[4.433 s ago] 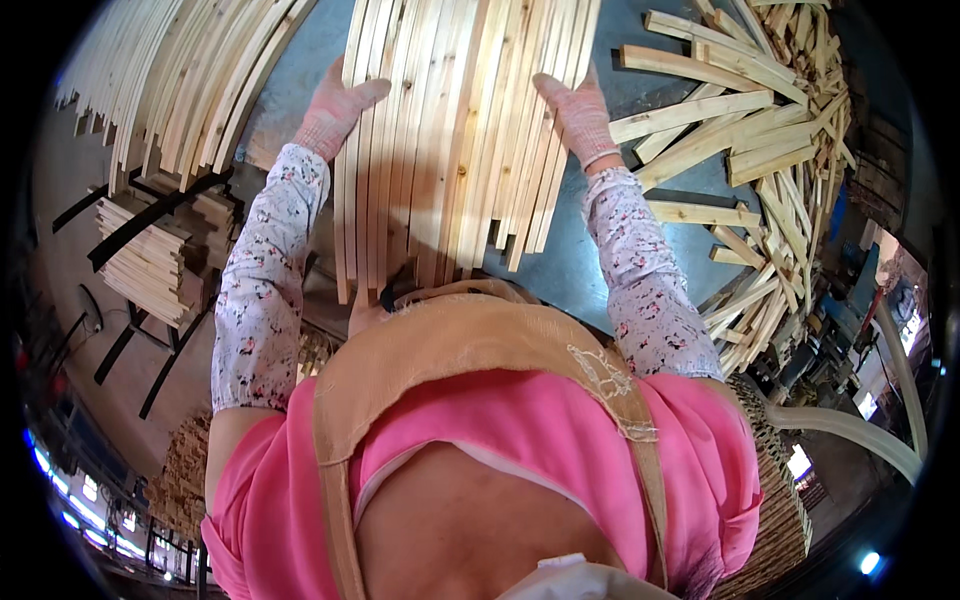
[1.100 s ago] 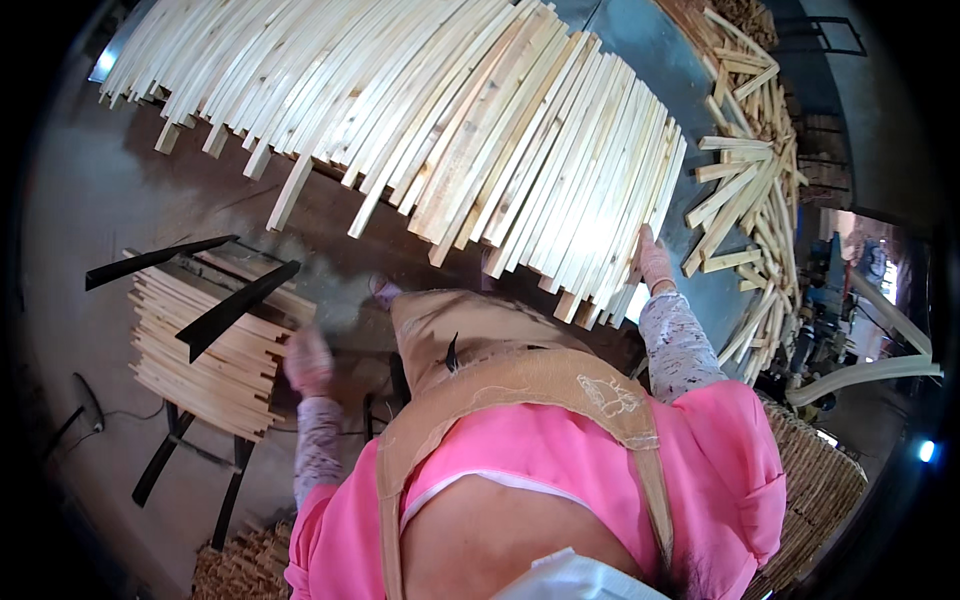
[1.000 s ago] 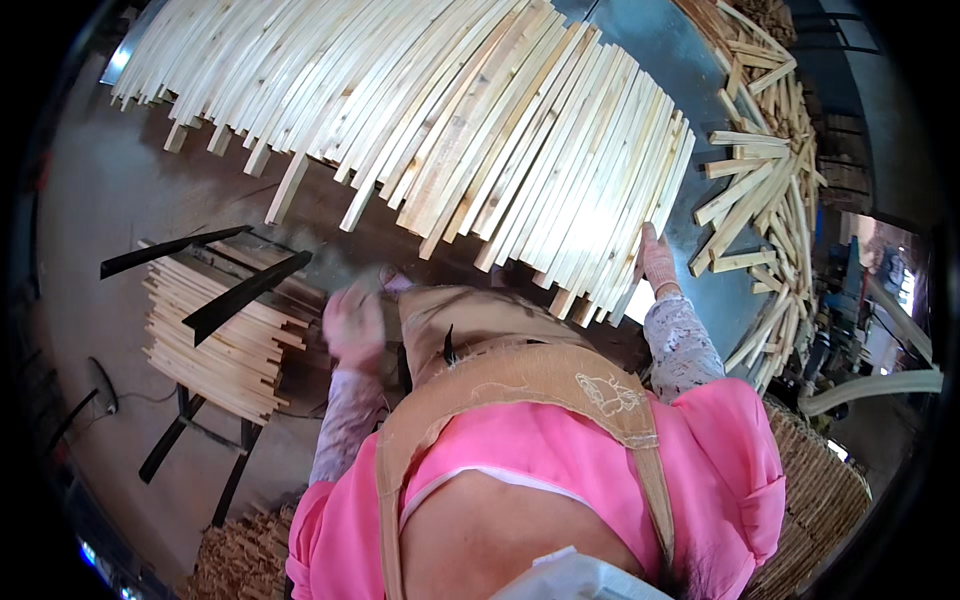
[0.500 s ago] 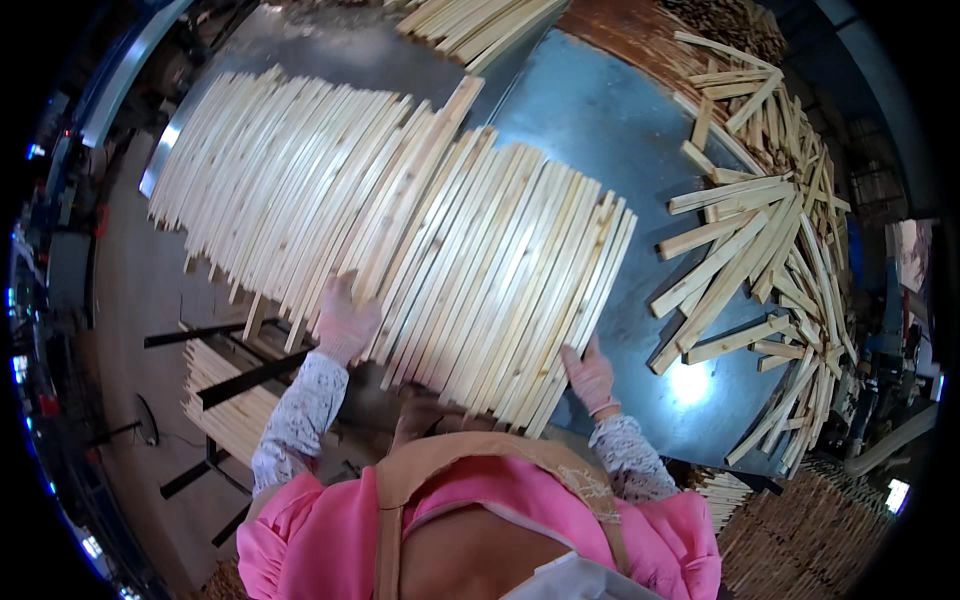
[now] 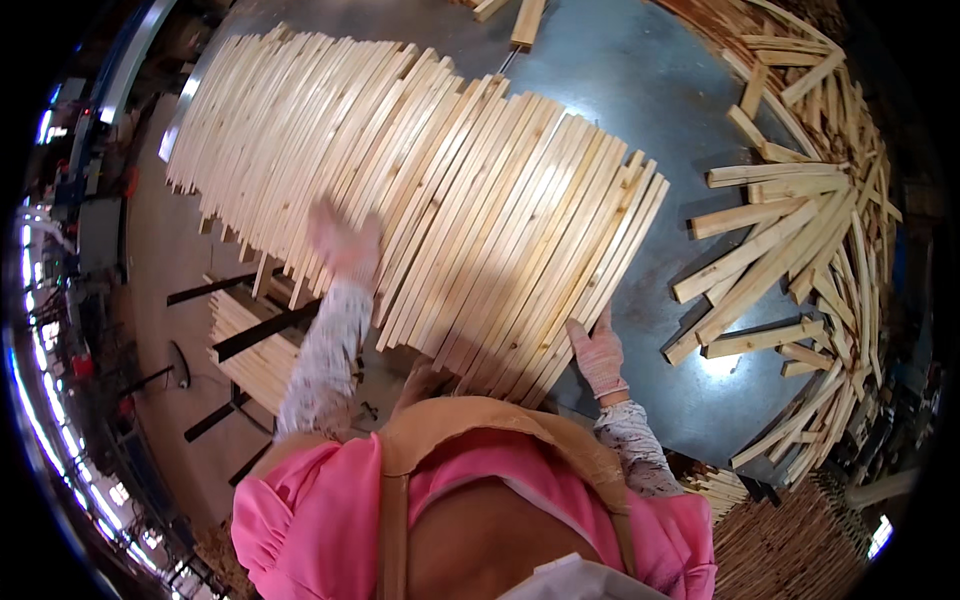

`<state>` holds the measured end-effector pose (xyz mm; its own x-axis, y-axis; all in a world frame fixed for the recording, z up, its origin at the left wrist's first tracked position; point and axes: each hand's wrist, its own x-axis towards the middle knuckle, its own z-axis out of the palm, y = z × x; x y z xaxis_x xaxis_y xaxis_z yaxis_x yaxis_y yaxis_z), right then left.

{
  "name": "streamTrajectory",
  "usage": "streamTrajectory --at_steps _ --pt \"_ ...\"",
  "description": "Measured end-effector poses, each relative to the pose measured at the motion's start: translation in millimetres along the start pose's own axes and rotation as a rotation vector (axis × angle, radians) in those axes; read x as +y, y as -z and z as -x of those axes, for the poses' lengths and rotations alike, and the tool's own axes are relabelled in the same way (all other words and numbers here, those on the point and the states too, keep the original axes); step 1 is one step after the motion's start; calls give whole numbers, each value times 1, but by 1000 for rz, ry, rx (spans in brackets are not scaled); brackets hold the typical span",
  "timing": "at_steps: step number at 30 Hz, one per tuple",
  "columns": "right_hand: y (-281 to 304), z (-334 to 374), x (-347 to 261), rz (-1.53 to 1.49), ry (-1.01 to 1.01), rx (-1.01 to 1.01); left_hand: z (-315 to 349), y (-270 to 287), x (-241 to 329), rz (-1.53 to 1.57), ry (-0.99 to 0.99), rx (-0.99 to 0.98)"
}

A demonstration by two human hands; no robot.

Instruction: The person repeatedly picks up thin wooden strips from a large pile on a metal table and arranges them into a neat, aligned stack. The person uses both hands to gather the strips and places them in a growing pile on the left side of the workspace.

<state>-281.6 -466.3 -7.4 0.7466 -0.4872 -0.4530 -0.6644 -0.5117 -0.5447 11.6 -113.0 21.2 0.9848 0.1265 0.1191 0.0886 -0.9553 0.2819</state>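
Many pale wooden strips (image 5: 480, 215) lie side by side in a wide row on the metal table, their near and far ends uneven. Over the near ends, left of the middle, is my left hand (image 5: 342, 245), slightly blurred, with its fingers apart and nothing in them. Whether it touches the strips I cannot tell. My right hand (image 5: 600, 362) is at the near right corner of the row, thumb and fingers stretched out alongside the outermost strip. It grasps nothing.
Loose wooden pieces (image 5: 770, 250) are heaped along the right rim of the metal table (image 5: 640, 410). More strips (image 5: 250, 345) rest low on the left beside a black metal frame (image 5: 265, 335). Stacked wood (image 5: 790, 545) stands at the lower right. Another strip (image 5: 528, 22) lies at the far edge.
The strip that jutted past the row's far edge now lies nearly level with its neighbours. My left hand has moved and its fingers have spread. My right hand stays beside the row's right edge.
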Motion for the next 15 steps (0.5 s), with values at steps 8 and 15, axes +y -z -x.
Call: streamTrajectory --at_steps 8,15 --pt "0 -6 12 -228 54 -67 134 26 -116 493 541 -190" --pt "80 -58 44 -252 -28 21 197 83 -57 192 392 -1039"
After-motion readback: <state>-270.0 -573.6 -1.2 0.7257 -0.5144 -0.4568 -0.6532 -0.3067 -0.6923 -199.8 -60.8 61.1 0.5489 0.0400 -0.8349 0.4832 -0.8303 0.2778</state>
